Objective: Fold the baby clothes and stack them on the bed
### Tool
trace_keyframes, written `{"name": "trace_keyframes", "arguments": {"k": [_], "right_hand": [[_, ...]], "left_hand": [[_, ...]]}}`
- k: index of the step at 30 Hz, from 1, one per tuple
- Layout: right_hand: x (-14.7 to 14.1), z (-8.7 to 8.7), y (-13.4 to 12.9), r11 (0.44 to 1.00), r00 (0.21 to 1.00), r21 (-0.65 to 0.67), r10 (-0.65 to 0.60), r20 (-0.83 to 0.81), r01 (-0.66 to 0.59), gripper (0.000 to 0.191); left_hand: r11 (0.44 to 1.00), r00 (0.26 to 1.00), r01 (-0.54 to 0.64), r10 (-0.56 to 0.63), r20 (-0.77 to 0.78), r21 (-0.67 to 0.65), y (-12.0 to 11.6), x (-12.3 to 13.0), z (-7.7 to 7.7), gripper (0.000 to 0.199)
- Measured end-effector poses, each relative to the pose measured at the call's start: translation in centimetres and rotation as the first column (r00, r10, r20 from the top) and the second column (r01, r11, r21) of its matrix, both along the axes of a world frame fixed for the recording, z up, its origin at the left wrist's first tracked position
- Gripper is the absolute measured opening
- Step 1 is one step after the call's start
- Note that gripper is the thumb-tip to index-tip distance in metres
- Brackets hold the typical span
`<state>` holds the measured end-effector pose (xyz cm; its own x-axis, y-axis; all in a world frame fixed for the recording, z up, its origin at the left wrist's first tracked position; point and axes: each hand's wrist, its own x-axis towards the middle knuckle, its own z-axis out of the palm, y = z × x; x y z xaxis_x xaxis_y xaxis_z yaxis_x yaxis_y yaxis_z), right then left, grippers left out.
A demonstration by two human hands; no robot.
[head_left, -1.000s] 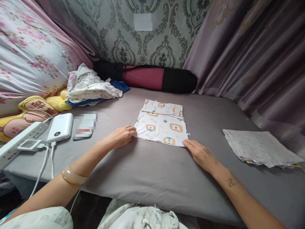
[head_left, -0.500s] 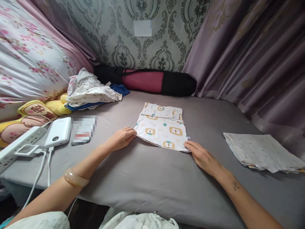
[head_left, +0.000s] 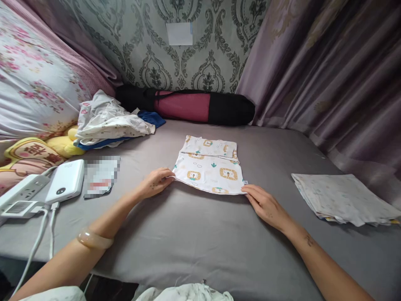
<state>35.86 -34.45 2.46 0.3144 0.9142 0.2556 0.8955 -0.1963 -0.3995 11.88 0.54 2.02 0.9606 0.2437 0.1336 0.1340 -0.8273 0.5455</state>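
A white garment (head_left: 208, 169) printed with yellow lion faces lies on the grey sheet in front of me, its far part folded over toward me. My left hand (head_left: 156, 182) pinches its near left corner between thumb and fingers. At the near right corner, by a small white tag (head_left: 245, 182), my right hand (head_left: 261, 203) grips the hem in the same way. The near edge between both hands looks slightly raised and sags in the middle.
Folded white cloths (head_left: 344, 196) lie at the right. Crumpled clothes (head_left: 109, 119) sit back left, near a black and red long bag (head_left: 184, 106). At left are a power bank (head_left: 67, 179), a power strip (head_left: 25, 190), cables and a plush toy (head_left: 34, 152).
Both hands have lifted the garment's near edge a little, and its lower part tilts up. The camera view has shifted slightly to the right.
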Motion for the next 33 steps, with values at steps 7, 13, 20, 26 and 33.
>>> {"name": "trace_keyframes", "arguments": {"k": [7, 13, 20, 26, 33], "right_hand": [[2.0, 0.8, 1.3, 0.989, 0.971, -0.034, -0.148, -0.186, 0.144, 0.034], [5.2, 1.7, 4.4, 0.946, 0.927, -0.096, -0.323, -0.193, 0.309, 0.032], [8.9, 2.1, 9.8, 0.855, 0.843, -0.122, -0.518, -0.141, 0.505, 0.029], [10.4, 1.4, 13.9, 0.725, 0.716, -0.150, -0.689, -0.115, 0.673, 0.031], [10.9, 0.6, 16.4, 0.642, 0.631, -0.196, -0.766, -0.122, 0.741, 0.036]], "left_hand": [[0.913, 0.975, -0.211, 0.221, -0.012, -0.349, 0.2, 1.2, 1.5, 0.037], [0.808, 0.924, -0.262, 0.368, 0.105, -0.527, 1.3, 5.3, 1.8, 0.035], [0.796, 0.826, -0.456, 0.545, 0.145, -0.398, 3.4, 11.2, 1.0, 0.021], [0.759, 0.759, -0.632, 0.647, 0.073, -0.153, 4.3, 15.1, 0.2, 0.015], [0.748, 0.747, -0.664, 0.664, 0.027, -0.006, 4.3, 17.6, -0.1, 0.024]]}}
